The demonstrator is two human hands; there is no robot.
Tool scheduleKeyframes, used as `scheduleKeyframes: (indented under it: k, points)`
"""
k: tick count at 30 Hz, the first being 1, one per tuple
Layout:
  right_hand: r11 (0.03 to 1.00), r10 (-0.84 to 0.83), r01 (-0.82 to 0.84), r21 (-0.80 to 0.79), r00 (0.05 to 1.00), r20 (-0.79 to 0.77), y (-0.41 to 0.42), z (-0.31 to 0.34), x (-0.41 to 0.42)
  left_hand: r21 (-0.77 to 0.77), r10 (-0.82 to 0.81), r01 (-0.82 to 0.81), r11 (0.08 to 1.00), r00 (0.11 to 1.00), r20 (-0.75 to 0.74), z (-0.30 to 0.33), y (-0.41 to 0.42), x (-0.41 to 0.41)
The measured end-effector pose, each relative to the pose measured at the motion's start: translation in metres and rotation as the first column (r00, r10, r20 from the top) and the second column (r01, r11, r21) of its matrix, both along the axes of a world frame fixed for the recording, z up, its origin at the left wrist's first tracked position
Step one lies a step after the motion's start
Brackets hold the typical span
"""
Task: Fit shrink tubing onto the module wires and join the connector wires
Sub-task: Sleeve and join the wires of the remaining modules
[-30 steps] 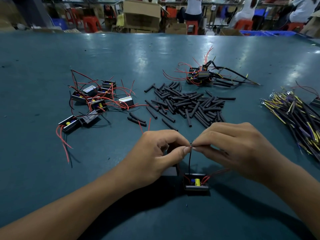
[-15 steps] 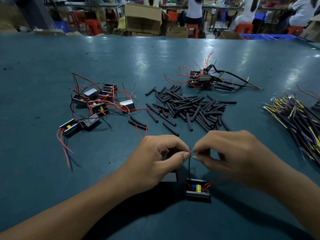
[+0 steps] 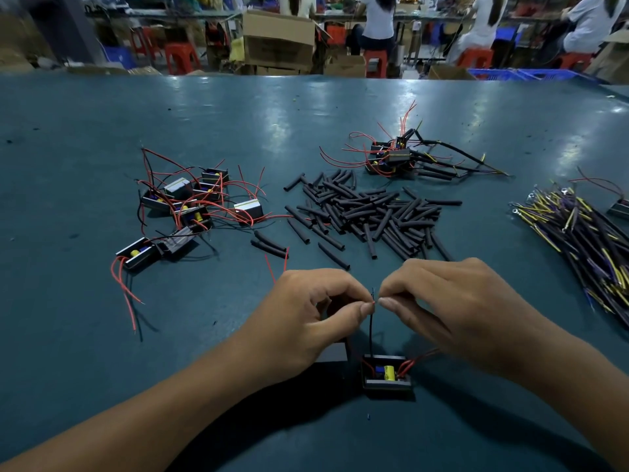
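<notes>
Nearest to us, one module [image 3: 387, 375] sits on the teal desk [image 3: 85, 335], open side up, yellow part showing. A thin black wire [image 3: 371, 327] rises from it straight up to our fingertips. Our left hand [image 3: 306, 318] pinches that wire between thumb and forefinger; the other fingers are curled. Our right hand [image 3: 452, 308] pinches at the same spot from the other side, thumb tip almost touching the left thumb. We judge the pinch keeps the bare wire end steady, for twisting a joint or sliding tubing on; which one we cannot tell, the tip is too small. Red leads [image 3: 420, 357] run from the module under the right hand. A second dark block [image 3: 332, 352] lies half hidden under the left hand.

Just beyond the hands, the shrink tubing pile [image 3: 367, 212] lies mid-desk, within easy reach, with two loose pieces [image 3: 269, 245] off to its left. Left of that sits a cluster of untreated modules [image 3: 190, 202] with red wires sprawling. On the right, the bundle of connector wires [image 3: 585, 233], yellow and purple with ring terminals, is fanned out. Farther back, a small heap of modules with tubing fitted [image 3: 398, 158], likely the done stack.

The desk is glossy and lightly littered. Behind it: cardboard boxes [image 3: 279, 39], red stools [image 3: 180, 56], blue crates [image 3: 524, 73], and seated people [image 3: 377, 18] at another bench.
</notes>
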State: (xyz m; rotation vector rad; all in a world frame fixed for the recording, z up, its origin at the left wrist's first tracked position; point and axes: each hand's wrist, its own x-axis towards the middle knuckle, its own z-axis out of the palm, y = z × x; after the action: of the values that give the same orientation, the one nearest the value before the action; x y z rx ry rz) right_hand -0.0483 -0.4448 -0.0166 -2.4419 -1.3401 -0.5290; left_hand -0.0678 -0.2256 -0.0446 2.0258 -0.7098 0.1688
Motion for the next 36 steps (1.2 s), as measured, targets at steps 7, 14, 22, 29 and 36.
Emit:
scheduleKeyframes:
  k: [7,14,22,29,36]
  points:
    - [0.895,-0.054,0.378,0.237,0.620,-0.783,0.011,-0.003,-0.009,0.182,0.089,-0.160,0.970,0.935,0.343,-0.001,-0.003,0.000]
    - [0.789,0.173,0.552,0.270,0.222,-0.960,0.014,0.003,-0.011,0.175,0.098,-0.179,0.968,0.914,0.393,-0.004,-0.004,0.002]
    - [0.894,-0.425,0.447,-0.037,0.818,-0.388,-0.001,0.005,0.091,0.082,0.011,-0.022,0.996,0.991,0.130,-0.001,0.007,0.005]
    - [0.918,-0.383,0.335,-0.211,0.889,-0.253,0.038,-0.011,0.144,-0.041,0.049,-0.049,0.998,0.999,0.012,-0.002,0.005,0.005]
    - [0.827,-0.552,0.479,-0.295,0.793,-0.259,0.019,-0.008,0.175,-0.004,0.057,-0.057,0.998,0.998,-0.008,-0.005,0.006,0.008]
